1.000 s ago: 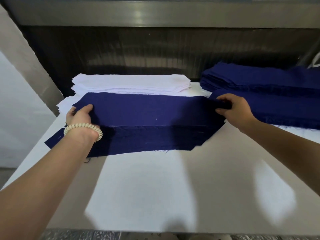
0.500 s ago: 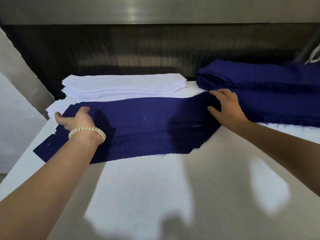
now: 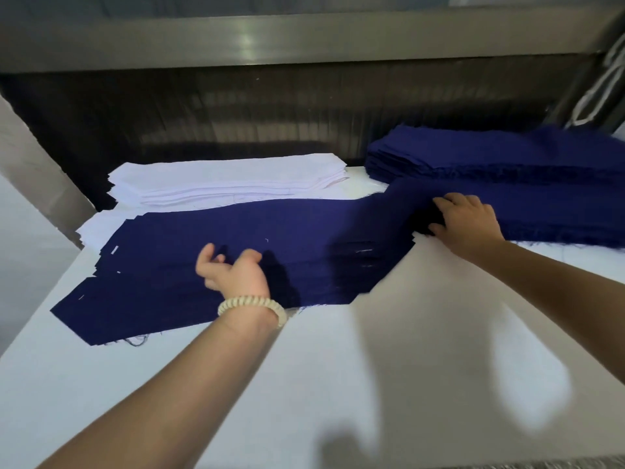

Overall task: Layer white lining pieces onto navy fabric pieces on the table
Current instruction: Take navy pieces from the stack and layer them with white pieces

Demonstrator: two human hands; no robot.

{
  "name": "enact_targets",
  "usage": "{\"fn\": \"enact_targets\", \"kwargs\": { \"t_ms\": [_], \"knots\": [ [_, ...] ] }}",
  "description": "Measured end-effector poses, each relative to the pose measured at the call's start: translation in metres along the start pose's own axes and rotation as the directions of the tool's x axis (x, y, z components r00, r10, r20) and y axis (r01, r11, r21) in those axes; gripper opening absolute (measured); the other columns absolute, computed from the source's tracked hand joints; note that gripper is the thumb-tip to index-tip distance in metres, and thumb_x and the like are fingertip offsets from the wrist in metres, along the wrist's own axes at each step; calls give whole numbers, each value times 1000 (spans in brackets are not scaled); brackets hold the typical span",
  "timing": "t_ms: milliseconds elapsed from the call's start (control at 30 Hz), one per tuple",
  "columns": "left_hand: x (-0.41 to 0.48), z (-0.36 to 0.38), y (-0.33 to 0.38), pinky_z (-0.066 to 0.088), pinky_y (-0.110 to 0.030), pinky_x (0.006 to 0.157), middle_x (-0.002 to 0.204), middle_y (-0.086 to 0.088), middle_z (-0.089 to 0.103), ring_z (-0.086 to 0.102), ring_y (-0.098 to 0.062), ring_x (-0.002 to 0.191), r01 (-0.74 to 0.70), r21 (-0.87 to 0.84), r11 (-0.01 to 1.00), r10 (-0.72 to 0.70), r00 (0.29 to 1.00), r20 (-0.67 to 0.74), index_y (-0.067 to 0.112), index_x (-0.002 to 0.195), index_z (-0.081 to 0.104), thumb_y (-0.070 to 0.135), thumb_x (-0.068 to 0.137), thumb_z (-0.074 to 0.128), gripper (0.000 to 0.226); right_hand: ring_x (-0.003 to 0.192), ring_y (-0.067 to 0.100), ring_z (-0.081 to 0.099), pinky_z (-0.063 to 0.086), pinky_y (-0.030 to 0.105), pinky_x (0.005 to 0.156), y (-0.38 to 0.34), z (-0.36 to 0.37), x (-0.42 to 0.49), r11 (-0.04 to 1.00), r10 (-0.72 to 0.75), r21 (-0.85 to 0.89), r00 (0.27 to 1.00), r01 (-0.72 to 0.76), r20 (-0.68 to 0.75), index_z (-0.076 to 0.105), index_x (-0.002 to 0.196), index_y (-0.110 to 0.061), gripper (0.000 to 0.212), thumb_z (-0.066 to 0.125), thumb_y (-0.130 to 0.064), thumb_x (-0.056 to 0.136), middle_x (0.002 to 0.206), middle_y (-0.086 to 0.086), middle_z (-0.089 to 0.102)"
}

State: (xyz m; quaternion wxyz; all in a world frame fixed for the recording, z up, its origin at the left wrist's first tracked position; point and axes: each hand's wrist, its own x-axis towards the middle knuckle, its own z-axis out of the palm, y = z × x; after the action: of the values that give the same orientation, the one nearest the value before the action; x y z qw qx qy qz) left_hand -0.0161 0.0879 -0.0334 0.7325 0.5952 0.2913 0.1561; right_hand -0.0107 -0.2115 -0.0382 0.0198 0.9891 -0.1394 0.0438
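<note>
**Both hands at the navy spread, layers lost in shadow**

My left hand [image 3: 233,272], a beaded bracelet [image 3: 252,308] at its wrist, is over the middle of the navy fabric pieces [image 3: 270,238] spread on the counter [image 3: 372,384]. Its fingers [image 3: 206,255] are loosely curled around nothing and blurred, and I cannot tell whether they touch the cloth. My right hand [image 3: 468,221] lies on the spread's right end, fingers [image 3: 449,199] stretched flat and pressing. Dark shadow beside them hides the edges of the layers, so I cannot count them. The white lining pieces [image 3: 230,179] sit stacked just beyond, far left, with navy partly covering their near edge. A navy stack [image 3: 490,154] at far right is cut off by the frame.
</note>
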Motion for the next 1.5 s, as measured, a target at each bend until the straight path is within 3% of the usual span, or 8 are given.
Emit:
{"fn": "enact_targets", "kwargs": {
  "t_ms": [300, 500, 633, 833, 1033, 1167, 1367, 1500],
  "knots": [
    [-19, 33, -16, 46, -13, 71, 110, -1, 55, 60, -7, 92, -23, -143, 989, 64, 954, 291, 18, 116, 45, -17, 85, 39, 48, 117, 34, 46, 41, 41, 94, 5, -8, 5, 998, -45, 32, 999, 45, 0, 50, 133, -13, 37, 35, -27, 102, 133, 10, 52],
    [-21, 37, -24, 45, -15, 80, 114, -4, 55, 57, -10, 100, 45, -144, 989, 13, 926, 378, 15, 114, 51, -11, 86, 47, 39, 90, 30, 59, 44, 32, 68, 13, -10, 6, 940, 97, 336, 987, -48, -130, 68, 110, -16, 27, 56, -34, 93, 101, 9, 67],
    [-15, 33, -26, 45, -15, 79, 108, 0, 56, 58, -4, 95, 28, -101, 995, 17, 907, 420, 15, 110, 52, -9, 86, 50, 34, 71, 24, 57, 41, 30, 60, 18, -8, 8, 781, 184, 622, 973, -58, -141, 72, 96, -4, 28, 62, -30, 89, 88, 14, 70],
    [-15, 34, -28, 42, -19, 87, 111, -1, 56, 56, -8, 102, 0, -42, 999, 18, 903, 429, 18, 103, 52, -8, 86, 52, 31, 92, 13, 58, 47, 27, 84, 21, -8, 5, 625, 225, 781, 963, -25, -149, 68, 113, -13, 25, 59, -16, 91, 110, 3, 68],
    [-18, 37, -22, 38, -18, 85, 107, 5, 54, 52, -9, 107, -83, 86, 993, 33, 885, 465, 21, 106, 51, -6, 84, 55, 35, 103, 27, 55, 43, 32, 92, 23, -13, -5, 766, 166, 628, 904, 134, -395, 71, 107, -12, 22, 65, -20, 87, 108, 7, 66],
    [-26, 36, -16, 44, -23, 86, 100, 5, 61, 57, -9, 94, -233, 192, 953, 72, 794, 604, 28, 110, 52, -5, 86, 54, 40, 86, 33, 59, 46, 47, 80, 12, -24, -23, 848, -72, 377, 786, 372, -614, 74, 97, -7, 16, 69, -15, 84, 92, 11, 70],
    [-54, 34, -12, 50, -16, 64, 89, -4, 70, 60, -9, 63, -345, 177, 922, 45, 549, 834, 52, 117, 36, 18, 99, 44, 40, 67, 30, 62, 47, 39, 61, -34, -27, -63, 747, -378, 151, 600, 648, -705, 77, 82, -9, 11, 73, -12, 72, 75, 6, 69],
    [-60, 31, -9, 52, -24, 63, 93, -3, 65, 61, -12, 62, -378, 264, 887, -1, 571, 821, 28, 107, 57, 21, 99, 43, 18, 66, 27, 61, 42, 32, 62, -51, -20, -80, 659, -518, 69, 519, 749, -680, 76, 83, -12, 10, 70, -17, 78, 76, 3, 67]
  ]
}}
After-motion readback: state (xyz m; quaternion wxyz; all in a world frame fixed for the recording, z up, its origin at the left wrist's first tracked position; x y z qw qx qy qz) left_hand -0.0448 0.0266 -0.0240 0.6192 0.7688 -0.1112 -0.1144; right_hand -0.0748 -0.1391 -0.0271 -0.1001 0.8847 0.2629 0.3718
